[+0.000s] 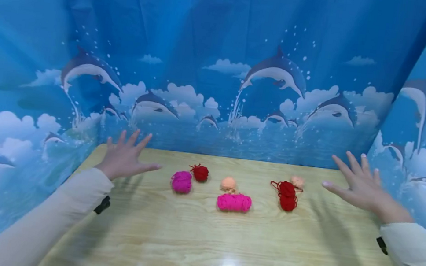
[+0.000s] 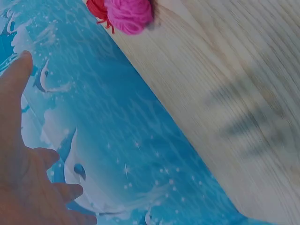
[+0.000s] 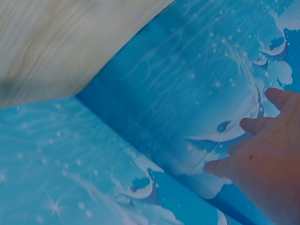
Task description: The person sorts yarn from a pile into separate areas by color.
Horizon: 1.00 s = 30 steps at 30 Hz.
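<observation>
My left hand [image 1: 124, 157] hovers over the far left of the table with fingers spread, holding nothing. On the other side my right hand [image 1: 362, 187] is held up the same way, fingers apart. Between them lie several yarn balls. A magenta ball [image 1: 181, 182] is nearest my left hand, with a small dark red ball [image 1: 200, 173] just behind it. Near the middle, a peach ball [image 1: 228, 183] sits behind a bright pink skein [image 1: 234, 202]. Closer to my right hand are a red skein [image 1: 287, 196] with loose loops and a pale peach ball [image 1: 297, 181], partly hidden behind it.
The light wooden table [image 1: 183, 244] ends at a straight far edge. Blue curtains [image 1: 210, 26] printed with dolphins and clouds hang behind it and along both sides. Both hands cast shadows on the tabletop.
</observation>
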Available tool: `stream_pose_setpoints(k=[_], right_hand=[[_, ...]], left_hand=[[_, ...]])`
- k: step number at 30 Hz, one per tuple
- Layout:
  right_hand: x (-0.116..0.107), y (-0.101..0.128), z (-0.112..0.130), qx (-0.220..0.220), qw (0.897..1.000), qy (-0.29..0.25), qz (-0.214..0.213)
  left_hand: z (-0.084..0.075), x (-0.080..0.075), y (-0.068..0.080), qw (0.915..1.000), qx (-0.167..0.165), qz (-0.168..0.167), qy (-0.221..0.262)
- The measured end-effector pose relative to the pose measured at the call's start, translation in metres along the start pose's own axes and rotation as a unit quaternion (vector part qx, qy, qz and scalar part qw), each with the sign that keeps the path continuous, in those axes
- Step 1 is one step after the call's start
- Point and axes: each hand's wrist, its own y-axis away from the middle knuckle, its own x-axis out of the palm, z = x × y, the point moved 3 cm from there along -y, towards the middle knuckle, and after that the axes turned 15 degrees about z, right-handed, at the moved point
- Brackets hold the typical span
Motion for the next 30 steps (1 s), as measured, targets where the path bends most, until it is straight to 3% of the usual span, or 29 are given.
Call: stream_pose_setpoints(k=[14,21,30], right_hand=[[0.03,-0.021,0.022,-0.04,0.999,-0.023,0.013],[0.053,-0.034,0.026,-0.068,0.996,-0.053,0.013],[0.079,-0.048,0.033,-0.079,0.991,-0.104,0.034]], left_hand=[[-0.04,0.017,-0.035,0.9997,0.019,-0.001,0.017],[-0.06,0.027,-0.05,0.9988,0.036,-0.006,0.032],[-0.077,0.046,-0.073,0.9975,0.034,0.0,0.062]])
